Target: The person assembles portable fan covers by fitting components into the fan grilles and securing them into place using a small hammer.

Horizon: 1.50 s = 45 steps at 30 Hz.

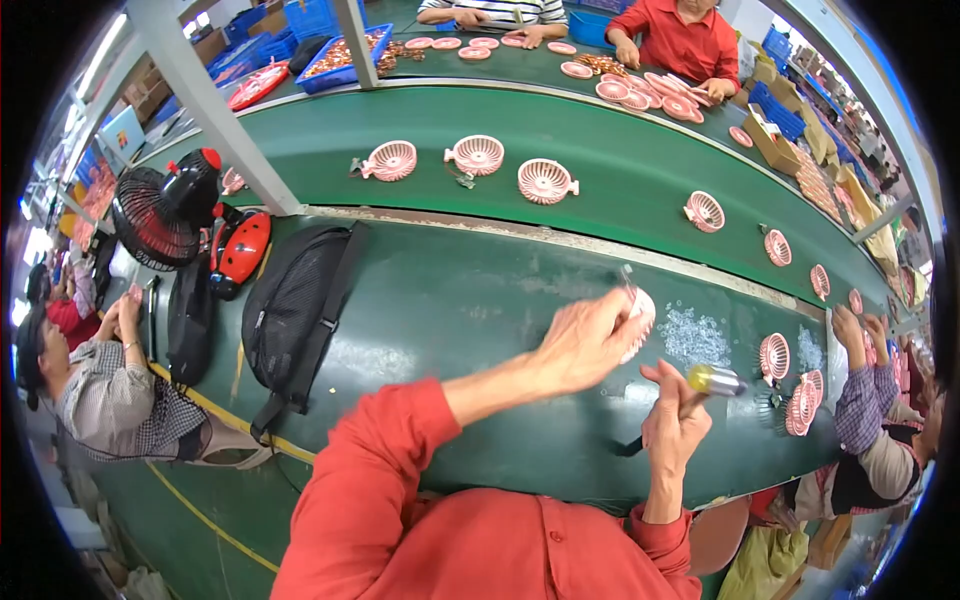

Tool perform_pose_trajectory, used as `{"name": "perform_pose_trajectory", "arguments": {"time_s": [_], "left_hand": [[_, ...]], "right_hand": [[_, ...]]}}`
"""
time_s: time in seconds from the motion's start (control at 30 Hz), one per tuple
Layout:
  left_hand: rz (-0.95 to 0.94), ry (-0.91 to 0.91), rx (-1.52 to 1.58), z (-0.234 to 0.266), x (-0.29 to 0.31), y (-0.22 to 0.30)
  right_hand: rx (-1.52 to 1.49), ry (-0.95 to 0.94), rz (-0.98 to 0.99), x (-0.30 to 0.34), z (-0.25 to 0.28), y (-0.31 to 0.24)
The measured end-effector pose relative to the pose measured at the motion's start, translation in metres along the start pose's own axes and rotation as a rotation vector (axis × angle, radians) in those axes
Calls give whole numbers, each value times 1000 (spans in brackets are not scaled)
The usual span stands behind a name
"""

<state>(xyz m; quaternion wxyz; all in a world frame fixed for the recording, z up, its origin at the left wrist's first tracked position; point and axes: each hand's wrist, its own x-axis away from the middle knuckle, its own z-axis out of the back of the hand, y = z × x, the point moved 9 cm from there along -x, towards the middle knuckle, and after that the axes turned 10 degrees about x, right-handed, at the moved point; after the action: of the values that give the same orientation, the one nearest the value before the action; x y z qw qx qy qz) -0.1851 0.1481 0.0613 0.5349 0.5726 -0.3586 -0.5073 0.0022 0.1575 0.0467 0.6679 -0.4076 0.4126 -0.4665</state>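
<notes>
My left hand (588, 345) is closed around a pink ribbed round housing (643, 318), held on edge just above the green worktable. A small piece sticks up from the top of that housing. My right hand (674, 425) grips a small hammer (715, 380) with a yellow and silver head; its dark handle end shows below the hand. Beyond the hammer lies a spread of small clear plastic pieces (693, 338). To the right, more pink ribbed housings (774, 357) rest on the table, two of them leaning together nearer me.
A green conveyor belt (620, 200) carries several pink housings. A black mesh bag (298, 300), a red-and-black fan (160, 215) and a red ladybird-shaped thing (240, 252) occupy the left. A metal post (225, 120) rises there. Co-workers sit across the belt and at both sides.
</notes>
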Motion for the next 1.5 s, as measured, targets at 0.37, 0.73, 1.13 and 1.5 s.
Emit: {"name": "perform_pose_trajectory", "arguments": {"time_s": [0.37, 0.73, 1.13, 1.5], "left_hand": [[278, 47, 693, 32, 91, -34], [664, -205, 650, 32, 125, -53], [745, -224, 1049, -1, 134, -49], [721, -58, 1328, -11, 135, -58]], "right_hand": [[-66, -409, -371, 10, -49, 13], [-17, -580, -322, -14, -60, 7], [108, -731, -324, -27, -90, -13], [380, -420, -43, -31, -86, -31]]}}
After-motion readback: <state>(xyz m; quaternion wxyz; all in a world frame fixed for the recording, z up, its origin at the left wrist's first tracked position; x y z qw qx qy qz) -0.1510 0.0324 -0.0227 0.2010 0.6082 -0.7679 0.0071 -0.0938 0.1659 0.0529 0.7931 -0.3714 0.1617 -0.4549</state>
